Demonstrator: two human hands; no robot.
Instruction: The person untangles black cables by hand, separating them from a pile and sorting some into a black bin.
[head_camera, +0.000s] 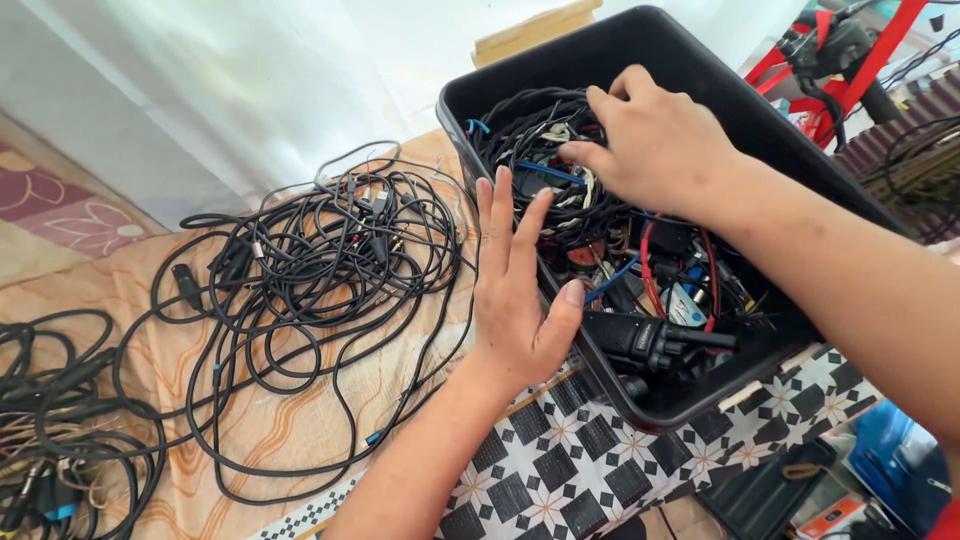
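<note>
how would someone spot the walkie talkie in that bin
Find the black plastic bin full of wires, on the right. At its near edge, just right of the left hand thumb, lies the walkie talkie. Unlike the thin cables around it, it is a chunky black block with a stubby antenna.

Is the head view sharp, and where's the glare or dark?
Head view: hands, left and right, sharp, bright daylight; white wall washed out; bin interior dark, though cables stay readable; edges bend slightly from the wide lens.
</note>
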